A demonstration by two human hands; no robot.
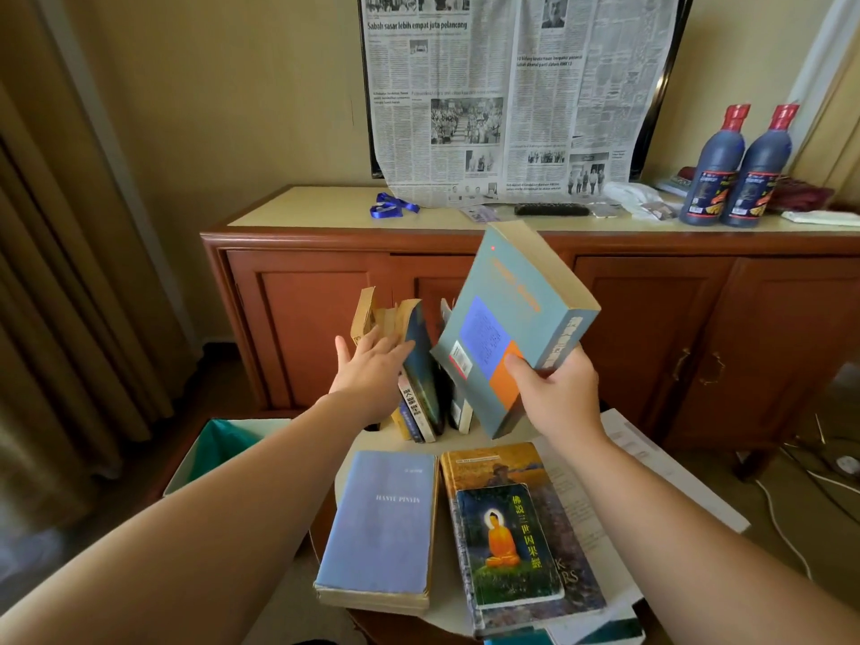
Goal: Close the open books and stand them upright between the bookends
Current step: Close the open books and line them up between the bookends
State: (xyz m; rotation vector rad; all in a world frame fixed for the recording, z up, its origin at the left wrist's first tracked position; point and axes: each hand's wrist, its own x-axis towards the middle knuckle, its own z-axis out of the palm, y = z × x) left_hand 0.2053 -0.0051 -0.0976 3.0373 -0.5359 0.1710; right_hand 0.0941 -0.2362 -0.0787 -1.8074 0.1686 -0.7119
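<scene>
meanwhile left hand [370,365] flat against standing books [419,365], right hand [556,393] gripping grey book [507,328].

Two dark bottles [735,169] and a newspaper [512,86] top the wooden sideboard [325,290].

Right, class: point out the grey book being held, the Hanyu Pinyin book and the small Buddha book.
Grey book [507,318], head view, centre of its cover.
Hanyu Pinyin book [386,523], head view, middle of its blue cover.
Buddha book [505,542], head view, on the seated figure.

Both bare arms are stretched forward — the left hand [372,370] is held flat, fingers straight, while the right hand [556,393] is curled in a grip
</scene>
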